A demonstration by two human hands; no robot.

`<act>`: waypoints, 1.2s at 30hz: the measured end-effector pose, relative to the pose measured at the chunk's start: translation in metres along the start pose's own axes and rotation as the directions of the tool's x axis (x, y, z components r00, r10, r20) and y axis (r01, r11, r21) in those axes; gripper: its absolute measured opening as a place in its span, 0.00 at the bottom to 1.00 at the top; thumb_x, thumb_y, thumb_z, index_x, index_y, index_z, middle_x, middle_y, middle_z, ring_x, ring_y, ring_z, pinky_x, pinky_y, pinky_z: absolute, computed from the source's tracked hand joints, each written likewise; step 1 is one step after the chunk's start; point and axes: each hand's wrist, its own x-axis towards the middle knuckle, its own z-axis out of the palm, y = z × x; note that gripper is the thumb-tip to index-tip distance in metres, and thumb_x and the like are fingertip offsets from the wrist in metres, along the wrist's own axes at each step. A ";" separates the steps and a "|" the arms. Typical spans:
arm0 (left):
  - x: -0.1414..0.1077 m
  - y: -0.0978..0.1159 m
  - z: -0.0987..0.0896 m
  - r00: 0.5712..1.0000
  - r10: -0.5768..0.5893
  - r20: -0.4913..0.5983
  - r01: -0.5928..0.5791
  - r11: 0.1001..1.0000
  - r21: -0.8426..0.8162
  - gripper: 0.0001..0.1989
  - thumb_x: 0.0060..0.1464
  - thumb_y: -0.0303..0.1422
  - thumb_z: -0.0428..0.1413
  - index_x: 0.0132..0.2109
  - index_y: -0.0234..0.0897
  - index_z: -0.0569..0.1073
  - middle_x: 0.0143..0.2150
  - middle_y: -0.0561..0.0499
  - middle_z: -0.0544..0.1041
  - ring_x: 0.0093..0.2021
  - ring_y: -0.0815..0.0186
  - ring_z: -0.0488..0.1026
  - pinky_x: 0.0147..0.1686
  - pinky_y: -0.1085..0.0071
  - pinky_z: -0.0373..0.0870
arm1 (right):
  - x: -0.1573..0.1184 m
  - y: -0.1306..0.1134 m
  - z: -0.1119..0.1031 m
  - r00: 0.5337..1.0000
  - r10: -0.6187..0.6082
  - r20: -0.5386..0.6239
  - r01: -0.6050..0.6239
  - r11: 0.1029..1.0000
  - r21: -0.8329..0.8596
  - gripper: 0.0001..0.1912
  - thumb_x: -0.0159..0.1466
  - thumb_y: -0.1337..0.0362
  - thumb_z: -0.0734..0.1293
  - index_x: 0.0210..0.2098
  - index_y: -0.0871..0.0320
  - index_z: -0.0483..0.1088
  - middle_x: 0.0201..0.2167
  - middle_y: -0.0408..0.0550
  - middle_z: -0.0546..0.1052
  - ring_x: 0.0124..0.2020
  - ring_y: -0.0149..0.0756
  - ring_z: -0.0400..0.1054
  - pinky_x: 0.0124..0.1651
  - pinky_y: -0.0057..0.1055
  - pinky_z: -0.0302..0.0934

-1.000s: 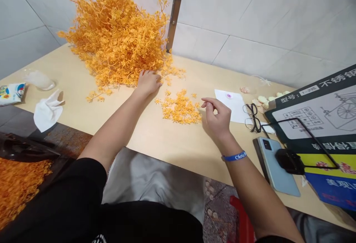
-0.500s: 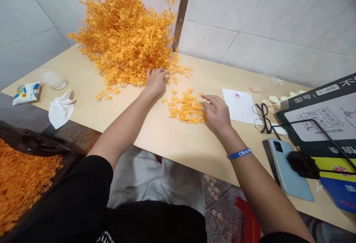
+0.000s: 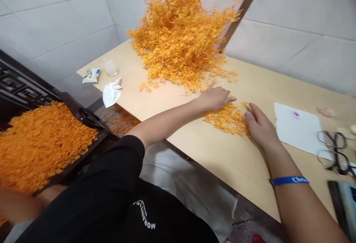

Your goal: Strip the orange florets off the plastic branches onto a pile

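Between my hands, a small flat pile of orange sprigs (image 3: 226, 120) lies on the pale table (image 3: 194, 143). My left hand (image 3: 216, 97) is over the pile's upper left edge, palm down, with its fingers apart and the index finger pointing up. At the pile's right edge rests my right hand (image 3: 260, 124), its thumb and fingers apart, touching the sprigs; nothing shows in its grip. Behind my left hand stands a big bushy heap of orange dried flowers (image 3: 178, 39), its lower sprigs spread on the table.
On the table's left are a snack packet (image 3: 91, 76), a clear cup (image 3: 110, 67) and a crumpled tissue (image 3: 111, 93). To the right lie white paper (image 3: 299, 128), glasses (image 3: 335, 154) and a phone (image 3: 347, 202). Lower left, a person's arm (image 3: 22, 204) is beside a container of orange flowers (image 3: 47, 139).
The view has swung left. My left hand has moved from the big heap's base to the small pile. A person's arm has come into view at the lower left.
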 end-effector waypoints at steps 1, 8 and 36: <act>-0.002 0.003 -0.002 1.000 0.020 0.022 -0.018 0.997 -0.068 0.27 0.68 0.41 0.36 0.59 0.28 0.69 0.57 0.38 0.74 0.61 0.58 0.67 0.69 0.57 0.44 | -0.002 -0.006 -0.001 1.000 0.011 0.009 -0.011 1.000 0.000 0.27 0.65 0.48 0.63 0.59 0.52 0.68 0.63 0.55 0.68 0.65 0.52 0.60 0.69 0.51 0.52; -0.018 -0.001 -0.025 0.998 0.059 -0.024 -0.064 0.953 -0.297 0.28 0.66 0.43 0.39 0.64 0.30 0.64 0.67 0.42 0.65 0.66 0.61 0.62 0.65 0.68 0.56 | 0.002 -0.024 -0.003 0.999 0.010 0.042 -0.014 0.996 0.092 0.30 0.67 0.46 0.57 0.60 0.57 0.66 0.63 0.56 0.68 0.65 0.46 0.60 0.69 0.50 0.50; 0.005 0.000 0.022 0.972 -0.082 -0.221 -0.056 0.830 -0.555 0.23 0.68 0.37 0.38 0.60 0.37 0.69 0.62 0.44 0.72 0.63 0.64 0.68 0.62 0.66 0.63 | 0.007 -0.028 -0.017 0.997 0.062 0.035 -0.067 0.984 0.167 0.32 0.66 0.46 0.58 0.63 0.58 0.64 0.65 0.56 0.65 0.67 0.48 0.57 0.70 0.48 0.47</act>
